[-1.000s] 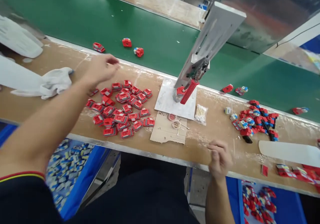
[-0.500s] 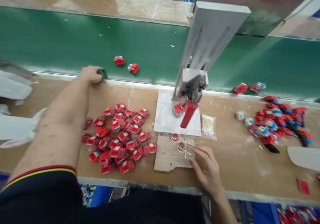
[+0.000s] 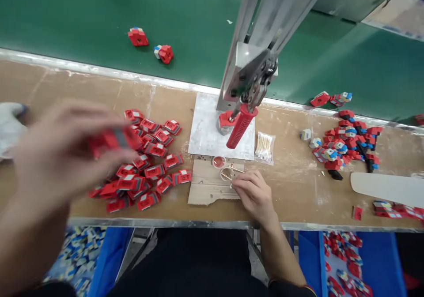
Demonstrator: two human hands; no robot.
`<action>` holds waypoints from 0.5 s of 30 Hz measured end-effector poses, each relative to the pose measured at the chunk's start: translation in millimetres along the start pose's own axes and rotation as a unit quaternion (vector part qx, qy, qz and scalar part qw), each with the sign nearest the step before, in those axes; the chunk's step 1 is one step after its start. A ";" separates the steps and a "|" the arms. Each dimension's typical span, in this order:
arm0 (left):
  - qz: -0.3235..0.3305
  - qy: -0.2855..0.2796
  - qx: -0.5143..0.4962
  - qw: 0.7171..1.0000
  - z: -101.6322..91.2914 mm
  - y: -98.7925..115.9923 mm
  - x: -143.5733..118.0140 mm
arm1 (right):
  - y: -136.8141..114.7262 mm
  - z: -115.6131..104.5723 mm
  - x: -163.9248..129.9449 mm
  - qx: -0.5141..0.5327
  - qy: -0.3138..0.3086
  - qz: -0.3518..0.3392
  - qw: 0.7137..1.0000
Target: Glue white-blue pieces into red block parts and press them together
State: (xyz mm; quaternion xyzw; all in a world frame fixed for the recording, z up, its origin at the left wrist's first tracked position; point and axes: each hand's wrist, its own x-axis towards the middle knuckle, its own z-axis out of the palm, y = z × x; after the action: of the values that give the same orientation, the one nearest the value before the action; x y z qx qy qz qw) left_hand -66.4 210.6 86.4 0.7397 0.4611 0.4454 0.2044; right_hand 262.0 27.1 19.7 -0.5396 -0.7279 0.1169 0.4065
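My left hand (image 3: 62, 151) is raised close to the camera and blurred, its fingers closed on a red toy part (image 3: 114, 139) with a grey patch. Under it lies a pile of several like red parts (image 3: 149, 160) on the wooden bench. My right hand (image 3: 253, 194) rests on a cardboard scrap (image 3: 207, 186), its fingertips pinching a thin stick (image 3: 228, 178) next to a small clear ring and a little red-filled cap (image 3: 219, 161). Behind them stands a hand press with a red handle (image 3: 241, 126) on a grey plate (image 3: 205, 131).
A bag of cotton swabs (image 3: 264, 146) lies right of the plate. Mixed red, blue and black parts (image 3: 346, 142) are heaped at right, by a white strip (image 3: 387, 189). Two red pieces (image 3: 150, 44) sit on the green conveyor (image 3: 99, 19). Blue bins (image 3: 347, 261) of parts hang below the bench.
My left hand came back from the conveyor edge toward me with a red part in it. My right hand slid up the cardboard to the stick and ring. The camera tilted down.
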 end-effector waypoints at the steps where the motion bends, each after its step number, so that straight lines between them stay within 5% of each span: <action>1: 0.076 -0.052 -0.045 0.995 6.4 19.1 -26.4 | -0.2 0.3 2.2 -0.004 -0.004 -0.008 1.000; 3: 0.091 -0.126 -0.165 0.974 28.5 51.8 -71.9 | 0.6 2.0 7.7 -0.020 -0.010 -0.031 0.999; 6: -0.061 -0.106 -0.271 0.955 74.2 72.1 -114.3 | 4.3 7.7 16.2 -0.052 -0.009 -0.062 0.997; 10: -0.125 -0.080 -0.355 0.923 116.8 60.1 -136.3 | 8.9 14.5 19.3 -0.053 -0.012 -0.067 0.996; 15: -0.102 -0.056 -0.438 0.891 124.3 50.4 -147.1 | 10.5 14.5 16.0 -0.005 -0.012 -0.034 0.999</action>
State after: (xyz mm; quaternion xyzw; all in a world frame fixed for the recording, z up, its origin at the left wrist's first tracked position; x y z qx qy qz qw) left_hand 38.0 72.2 -11.5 0.5477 0.2800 0.5368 0.5774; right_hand 257.5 49.2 11.4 -0.5149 -0.7513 0.1059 0.3991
